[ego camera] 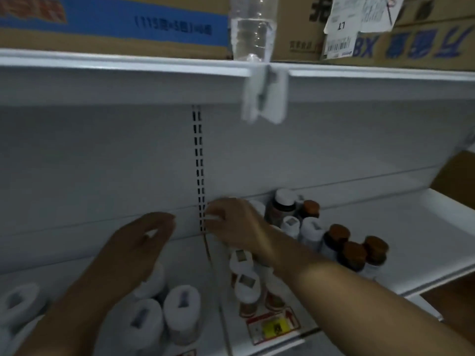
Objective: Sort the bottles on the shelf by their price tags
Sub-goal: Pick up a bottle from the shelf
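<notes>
Several white-capped bottles (pixel 245 278) with small price stickers on their lids stand in a row on the white shelf (pixel 411 242). Brown-capped bottles (pixel 353 253) cluster to their right. More white-capped bottles (pixel 181 309) stand at the lower left. My right hand (pixel 231 224) reaches to the back of the row, and its fingers wrap a white-capped bottle (pixel 214 217) against the back panel. My left hand (pixel 138 242) hovers with spread fingers above the left group and holds nothing.
A yellow and red price tag (pixel 273 327) sits on the shelf's front edge. Overhead, the upper shelf (pixel 128 70) carries cardboard boxes (pixel 115 21) and a clear water bottle (pixel 253 29). A white clip (pixel 264 98) hangs from its edge. The slotted upright (pixel 199 163) divides the back panel.
</notes>
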